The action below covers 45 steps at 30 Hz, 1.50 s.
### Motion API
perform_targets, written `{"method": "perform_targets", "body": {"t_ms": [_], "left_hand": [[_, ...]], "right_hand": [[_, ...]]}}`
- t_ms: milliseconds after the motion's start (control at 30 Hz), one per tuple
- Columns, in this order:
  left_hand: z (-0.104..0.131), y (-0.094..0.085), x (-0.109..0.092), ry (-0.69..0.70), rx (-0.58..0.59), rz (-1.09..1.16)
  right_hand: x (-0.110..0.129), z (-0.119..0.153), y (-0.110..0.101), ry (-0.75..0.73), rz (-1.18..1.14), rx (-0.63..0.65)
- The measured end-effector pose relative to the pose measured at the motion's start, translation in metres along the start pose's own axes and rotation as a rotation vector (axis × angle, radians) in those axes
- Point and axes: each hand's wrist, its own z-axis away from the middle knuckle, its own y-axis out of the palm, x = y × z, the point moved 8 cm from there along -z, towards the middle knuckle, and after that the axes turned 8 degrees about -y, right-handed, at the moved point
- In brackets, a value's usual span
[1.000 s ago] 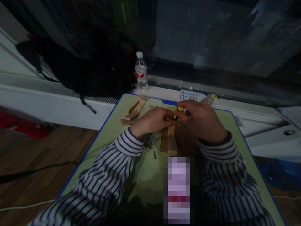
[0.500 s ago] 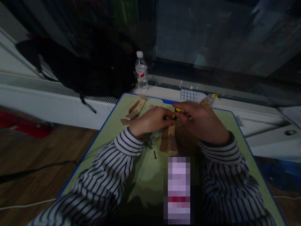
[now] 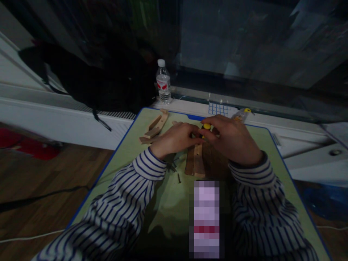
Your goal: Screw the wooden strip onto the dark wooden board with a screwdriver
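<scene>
Between the fingertips of my right hand (image 3: pixel 231 139) is a small yellow-and-black handled tool (image 3: pixel 207 126), upright over the far end of a wooden piece. My left hand (image 3: pixel 179 138) is closed just beside it, its fingertips pinched near the tool's lower part; what they hold is too small to make out. Below the hands, the light wooden strip (image 3: pixel 199 165) with a hole lies along a darker brown board (image 3: pixel 216 163). Several screws (image 3: pixel 178 178) lie on the green tabletop left of the wood.
Shaped wooden pieces (image 3: pixel 157 125) lie at the table's (image 3: pixel 168 206) back left. A water bottle (image 3: pixel 164 85) stands on the sill beyond. Right of it are a blue grid sheet (image 3: pixel 219 108) and a plastic bag (image 3: pixel 240 115). A black bag (image 3: pixel 103 79) is at the left.
My right hand has shifted slightly and its fingers have changed their hold around the yellow-and-black tool. My left hand has barely moved.
</scene>
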Motion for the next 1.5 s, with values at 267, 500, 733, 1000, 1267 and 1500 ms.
{"method": "perform_targets", "body": {"t_ms": [267, 500, 733, 1000, 1267, 1500], "left_hand": [[0.0, 0.002, 0.002, 0.01, 0.01, -0.055], [0.002, 0.004, -0.003, 0.028, 0.057, -0.029], [0.002, 0.004, -0.002, 0.007, 0.054, -0.051], [0.001, 0.001, 0.001, -0.009, -0.006, -0.011], [0.002, 0.002, -0.004, 0.02, 0.041, -0.054], [0.003, 0.004, -0.005, 0.012, 0.089, -0.044]], "right_hand": [[0.007, 0.002, 0.001, -0.107, -0.146, 0.014], [0.001, 0.001, 0.0, -0.048, -0.041, -0.005], [-0.003, -0.001, 0.002, -0.005, 0.031, -0.015], [0.001, 0.001, 0.0, -0.036, -0.07, -0.016], [0.005, 0.002, 0.0, -0.1, -0.147, 0.012], [0.001, 0.001, -0.001, -0.033, -0.048, -0.023]]}}
